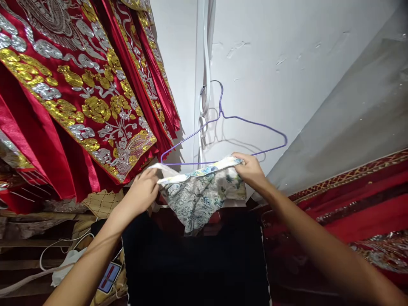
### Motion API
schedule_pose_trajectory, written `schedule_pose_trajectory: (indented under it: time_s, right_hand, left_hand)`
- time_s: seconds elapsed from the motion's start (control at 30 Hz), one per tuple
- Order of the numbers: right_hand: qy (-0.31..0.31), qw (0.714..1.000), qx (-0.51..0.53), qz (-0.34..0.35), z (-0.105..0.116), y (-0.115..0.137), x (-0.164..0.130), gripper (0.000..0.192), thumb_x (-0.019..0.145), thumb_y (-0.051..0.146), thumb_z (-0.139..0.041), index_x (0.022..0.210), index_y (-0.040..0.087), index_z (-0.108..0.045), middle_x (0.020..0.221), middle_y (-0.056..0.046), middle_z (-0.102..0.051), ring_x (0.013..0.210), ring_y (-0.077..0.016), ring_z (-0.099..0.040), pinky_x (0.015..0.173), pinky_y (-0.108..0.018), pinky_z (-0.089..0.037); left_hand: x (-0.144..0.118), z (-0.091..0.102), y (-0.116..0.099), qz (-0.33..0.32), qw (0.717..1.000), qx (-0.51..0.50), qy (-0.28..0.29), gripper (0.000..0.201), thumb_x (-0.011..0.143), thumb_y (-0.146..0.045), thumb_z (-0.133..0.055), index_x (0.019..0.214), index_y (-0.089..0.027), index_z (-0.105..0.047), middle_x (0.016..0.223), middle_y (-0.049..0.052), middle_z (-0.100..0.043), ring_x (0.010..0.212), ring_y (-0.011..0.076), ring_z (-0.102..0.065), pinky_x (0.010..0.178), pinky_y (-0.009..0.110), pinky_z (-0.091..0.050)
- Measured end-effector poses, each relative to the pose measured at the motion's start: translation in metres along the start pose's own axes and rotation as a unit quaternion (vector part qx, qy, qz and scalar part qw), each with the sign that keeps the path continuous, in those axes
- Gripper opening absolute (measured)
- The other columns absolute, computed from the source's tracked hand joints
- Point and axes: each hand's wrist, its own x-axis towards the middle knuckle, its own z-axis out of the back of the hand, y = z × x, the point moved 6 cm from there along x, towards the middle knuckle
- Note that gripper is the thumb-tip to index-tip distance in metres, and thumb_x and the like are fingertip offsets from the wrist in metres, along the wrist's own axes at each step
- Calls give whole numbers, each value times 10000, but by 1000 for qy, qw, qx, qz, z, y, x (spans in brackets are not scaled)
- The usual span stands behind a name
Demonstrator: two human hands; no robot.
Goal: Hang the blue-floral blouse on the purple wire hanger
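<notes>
Well, left hand (145,187) and right hand (250,170) pinch opposite ends of a floral cloth (197,199), purple hanger (220,111) just above them, sequined red fabric (105,97) beyond the left.

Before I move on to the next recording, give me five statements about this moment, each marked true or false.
1. The left hand and right hand both hold the patterned cloth. True.
2. The hanger is red. False: it is purple.
3. The hanger hangs in front of a white wall. True.
4. Red fabric shows only on the picture's right. False: it shows on the left too.
5. The right hand grips the hanger's hook. False: the hand is well below the hook.
</notes>
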Motion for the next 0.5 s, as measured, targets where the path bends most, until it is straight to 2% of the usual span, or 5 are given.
schedule_pose_trajectory:
  time_s: [0.1,0.2,0.37,0.43,0.5]
  right_hand:
    - [-32,999,-27,-6,27,13,-10,107,728,192,-512,644,184,-577,627,20,-490,643,-141,-453,582,-263,-311]
    - [5,999,16,-51,24,20,-18,78,706,185,-557,685,181,-632,664,11,-570,645,-146,-496,565,-259,-334]
    - [77,993,75,-38,-4,36,-35,149,819,268,-600,827,194,-729,767,-37,-684,725,-200,-604,625,-291,-452]
    - [47,996,79,-9,-1,41,-39,259,819,268,-620,1029,221,-765,949,-64,-728,836,-232,-636,689,-318,-491]
    - [-41,996,74,-19,17,39,-43,595,762,218,-671,1355,273,-650,1073,-80,-728,835,-240,-644,649,-323,-493]
  left_hand:
    - [17,41,-28,-78,985,-90,-125,298,986,-260,-379,811,-197,-611,1287,127,-633,1309,298,-516,1115,492,-394]
    - [35,72,-54,-125,957,-155,-210,250,978,-229,-412,794,-203,-579,1185,95,-661,1206,259,-573,1083,441,-430]
    - [80,77,-75,-182,931,-232,-216,314,892,-129,-486,1153,-199,-647,1128,76,-717,1033,205,-664,961,366,-514]
    - [94,73,-69,-186,924,-256,-216,392,872,-129,-519,1234,-191,-656,1165,86,-732,1058,205,-676,972,363,-516]
    - [102,70,-58,-167,923,-284,-200,371,882,-177,-548,1220,-189,-699,1167,92,-748,1060,218,-687,957,366,-527]
